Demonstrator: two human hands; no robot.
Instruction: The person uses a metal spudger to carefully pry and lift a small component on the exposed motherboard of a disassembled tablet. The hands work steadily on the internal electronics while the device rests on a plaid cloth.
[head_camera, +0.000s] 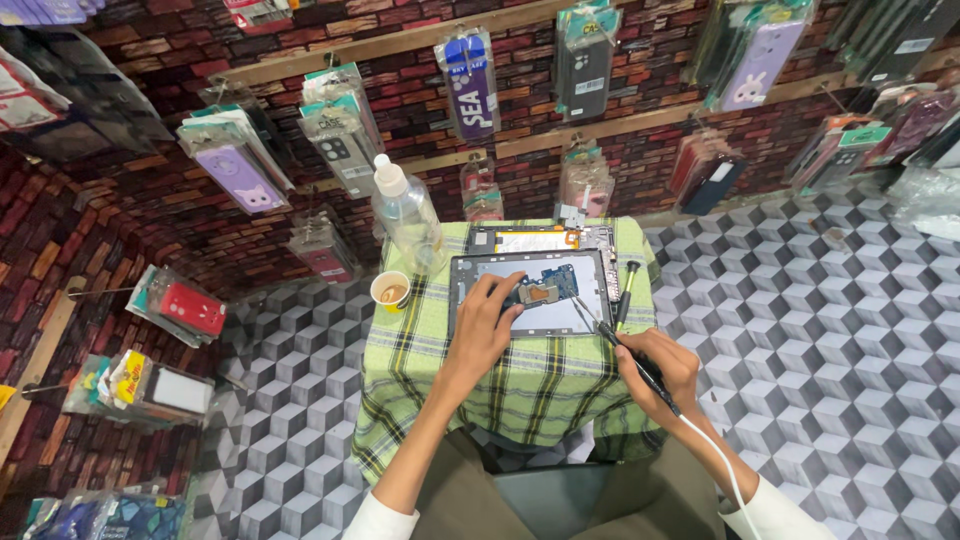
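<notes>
1. an opened tablet (530, 292) lies flat near the middle of the small table, its back off, with a blue circuit board (548, 287) showing in the upper part of the grey inside.
2. the left hand (484, 325) rests on the tablet's left half, fingers spread loosely and fingertips (512, 290) touching the inside just beside the circuit board; it grips nothing.
3. the right hand (657, 368) sits at the table's near right corner, fingers closed around a black soldering iron (632, 362) held like a pen, its tip pointing up-left to the tablet's lower right edge (whether it touches there, i cannot tell).
4. a white cord (715, 462) runs from the iron back along the right forearm.
5. just behind the tablet lies a second opened device (540, 239); a screwdriver (628, 290) lies along the tablet's right side.
6. left of the tablet stand a small paper cup (390, 291) and, behind it, a clear plastic bottle (408, 215).
7. the table wears a green plaid cloth (520, 385).
8. the floor (830, 340) has a grey cube pattern; brick-patterned walls (160, 200) carry wooden rails hung with packaged phone cases (470, 85).
</notes>
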